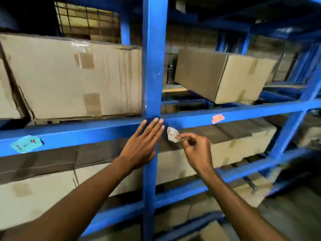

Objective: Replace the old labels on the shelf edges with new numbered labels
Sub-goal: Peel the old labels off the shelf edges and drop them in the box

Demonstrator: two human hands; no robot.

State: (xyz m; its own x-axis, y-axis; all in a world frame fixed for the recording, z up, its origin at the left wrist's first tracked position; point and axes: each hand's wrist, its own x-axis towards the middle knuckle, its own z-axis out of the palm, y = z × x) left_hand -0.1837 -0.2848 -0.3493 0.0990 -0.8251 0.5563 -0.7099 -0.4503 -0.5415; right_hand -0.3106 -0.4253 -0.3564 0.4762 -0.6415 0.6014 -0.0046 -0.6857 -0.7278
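Observation:
My left hand (143,141) lies flat with fingers spread against the blue upright post (154,66), where it crosses the horizontal shelf beam (86,133). My right hand (196,150) pinches a small white label (173,134) with red writing, held just below the beam and right of the post. Further left, a light blue label (27,143) with red writing is stuck on the beam. A pink label (218,118) is stuck on the beam to the right.
Large cardboard boxes (74,79) fill the shelf above the beam on the left, and a smaller box (224,75) sits at an angle on the right. More boxes (34,193) lie under the beam. Lower blue rails (173,197) cross below.

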